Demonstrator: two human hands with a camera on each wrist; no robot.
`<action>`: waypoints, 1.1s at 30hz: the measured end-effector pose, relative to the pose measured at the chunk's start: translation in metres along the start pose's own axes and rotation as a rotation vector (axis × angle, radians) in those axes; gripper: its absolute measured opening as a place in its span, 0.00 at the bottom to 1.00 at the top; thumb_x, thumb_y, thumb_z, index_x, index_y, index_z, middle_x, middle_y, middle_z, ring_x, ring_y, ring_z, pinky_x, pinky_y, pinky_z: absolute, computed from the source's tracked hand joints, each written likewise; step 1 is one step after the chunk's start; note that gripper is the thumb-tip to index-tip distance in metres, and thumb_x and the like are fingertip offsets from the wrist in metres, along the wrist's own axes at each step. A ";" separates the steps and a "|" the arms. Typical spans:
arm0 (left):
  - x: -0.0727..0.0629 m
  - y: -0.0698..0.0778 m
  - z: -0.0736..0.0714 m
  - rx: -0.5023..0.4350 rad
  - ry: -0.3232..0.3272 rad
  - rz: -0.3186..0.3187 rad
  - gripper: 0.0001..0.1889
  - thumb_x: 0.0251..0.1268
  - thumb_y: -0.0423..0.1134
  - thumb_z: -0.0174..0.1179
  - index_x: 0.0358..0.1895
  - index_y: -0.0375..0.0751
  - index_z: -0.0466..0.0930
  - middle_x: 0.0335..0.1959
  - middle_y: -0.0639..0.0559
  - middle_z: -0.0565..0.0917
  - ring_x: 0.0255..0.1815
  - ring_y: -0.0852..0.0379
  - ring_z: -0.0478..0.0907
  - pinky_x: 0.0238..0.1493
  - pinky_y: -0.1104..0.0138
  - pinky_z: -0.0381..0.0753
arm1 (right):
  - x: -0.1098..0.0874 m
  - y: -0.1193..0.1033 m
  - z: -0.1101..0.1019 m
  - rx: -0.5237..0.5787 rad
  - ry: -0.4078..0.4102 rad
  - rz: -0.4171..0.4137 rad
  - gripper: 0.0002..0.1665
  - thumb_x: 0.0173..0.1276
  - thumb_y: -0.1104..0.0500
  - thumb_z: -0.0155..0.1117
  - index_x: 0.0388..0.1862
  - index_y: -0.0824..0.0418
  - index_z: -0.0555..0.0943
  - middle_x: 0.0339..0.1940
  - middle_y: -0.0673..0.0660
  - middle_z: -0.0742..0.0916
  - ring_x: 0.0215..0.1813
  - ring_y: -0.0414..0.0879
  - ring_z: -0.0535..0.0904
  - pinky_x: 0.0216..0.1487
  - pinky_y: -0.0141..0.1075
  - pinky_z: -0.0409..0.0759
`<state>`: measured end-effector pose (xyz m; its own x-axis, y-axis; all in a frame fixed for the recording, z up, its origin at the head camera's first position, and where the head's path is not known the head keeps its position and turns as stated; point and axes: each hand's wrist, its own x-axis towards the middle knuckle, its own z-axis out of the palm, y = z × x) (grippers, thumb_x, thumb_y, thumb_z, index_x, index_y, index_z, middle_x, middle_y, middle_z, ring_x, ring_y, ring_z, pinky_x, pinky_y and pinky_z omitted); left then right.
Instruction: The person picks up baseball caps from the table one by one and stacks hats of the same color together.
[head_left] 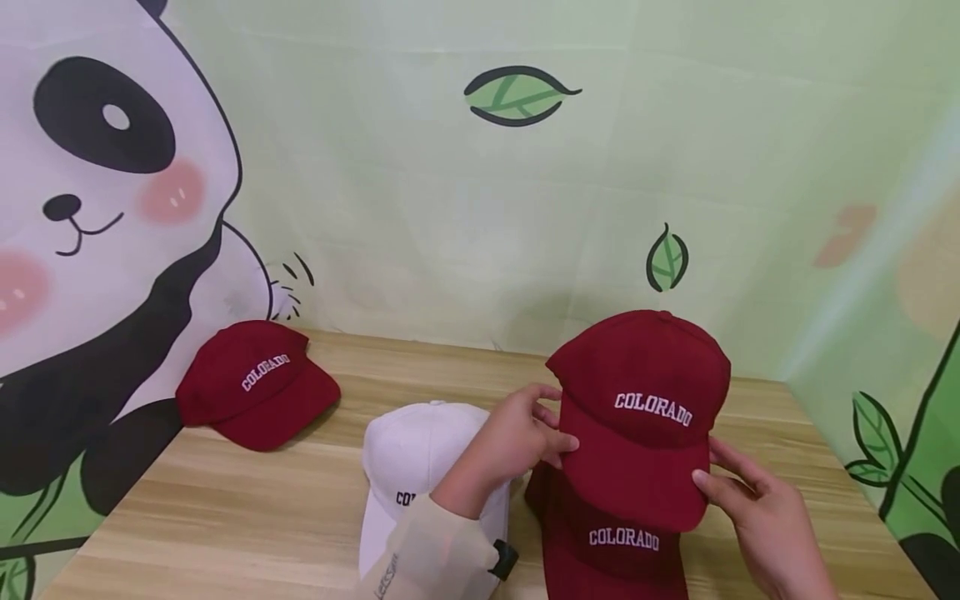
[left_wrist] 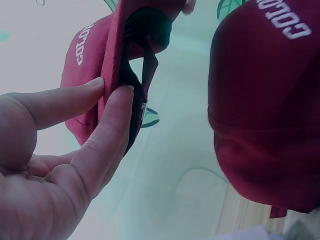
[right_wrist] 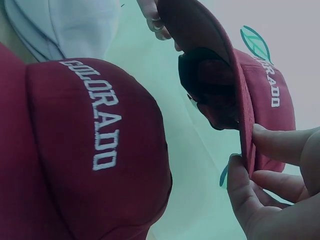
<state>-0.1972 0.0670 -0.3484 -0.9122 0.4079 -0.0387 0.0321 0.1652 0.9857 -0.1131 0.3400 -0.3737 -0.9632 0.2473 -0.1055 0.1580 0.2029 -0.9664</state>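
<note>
A dark red baseball cap (head_left: 637, 392) with white COLORADO lettering is held up between both hands, its brim toward me. My left hand (head_left: 517, 433) pinches one side of the brim, thumb on top and fingers beneath, as the left wrist view shows. On the opposite side, my right hand (head_left: 772, 508) pinches the brim the same way. Below and nearer me is a second red baseball cap (head_left: 615, 567) with the same lettering, partly covered by the held one. Beside it sits a white baseball cap (head_left: 427, 437), partly hidden behind my left forearm.
Another red COLORADO cap (head_left: 258, 383) lies at the back left of the wooden table (head_left: 247, 508). Behind the table hangs a pale green backdrop (head_left: 390, 208) printed with a panda and leaves; it also runs along the sides.
</note>
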 end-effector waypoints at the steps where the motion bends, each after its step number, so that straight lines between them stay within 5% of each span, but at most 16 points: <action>1: -0.001 -0.001 0.001 -0.014 -0.003 -0.002 0.30 0.55 0.32 0.69 0.62 0.40 0.69 0.38 0.44 0.79 0.21 0.55 0.81 0.32 0.61 0.85 | -0.001 0.001 0.000 -0.005 -0.005 0.012 0.46 0.62 0.47 0.69 0.75 0.59 0.61 0.45 0.32 0.79 0.45 0.28 0.81 0.44 0.21 0.78; 10: -0.022 -0.013 0.012 -0.049 0.030 0.025 0.25 0.55 0.31 0.69 0.56 0.36 0.70 0.33 0.45 0.77 0.16 0.55 0.79 0.27 0.59 0.85 | -0.012 0.010 -0.006 -0.164 -0.046 0.139 0.49 0.59 0.41 0.69 0.75 0.54 0.62 0.61 0.47 0.79 0.45 0.28 0.83 0.47 0.25 0.79; 16: -0.035 -0.023 0.019 -0.053 0.053 0.048 0.24 0.52 0.28 0.69 0.52 0.37 0.69 0.30 0.46 0.72 0.13 0.56 0.76 0.24 0.55 0.84 | -0.016 0.018 -0.007 -0.172 -0.059 0.209 0.52 0.57 0.39 0.70 0.76 0.55 0.61 0.67 0.59 0.76 0.47 0.33 0.83 0.51 0.36 0.82; 28: -0.051 -0.054 0.027 -0.056 0.069 0.027 0.26 0.50 0.28 0.71 0.50 0.38 0.66 0.29 0.47 0.73 0.13 0.47 0.78 0.20 0.55 0.83 | -0.024 0.038 -0.004 -0.191 -0.048 0.237 0.52 0.54 0.42 0.74 0.73 0.59 0.65 0.65 0.64 0.78 0.48 0.41 0.84 0.46 0.38 0.84; 33: -0.054 -0.065 0.031 -0.074 0.063 0.027 0.25 0.49 0.26 0.70 0.48 0.38 0.66 0.27 0.49 0.72 0.11 0.50 0.77 0.19 0.55 0.82 | -0.023 0.054 -0.001 -0.167 -0.036 0.259 0.52 0.53 0.44 0.76 0.72 0.62 0.65 0.59 0.62 0.81 0.46 0.44 0.85 0.43 0.42 0.85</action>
<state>-0.1376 0.0621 -0.4154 -0.9354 0.3535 -0.0034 0.0292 0.0867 0.9958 -0.0823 0.3464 -0.4233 -0.8928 0.2784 -0.3540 0.4297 0.2913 -0.8547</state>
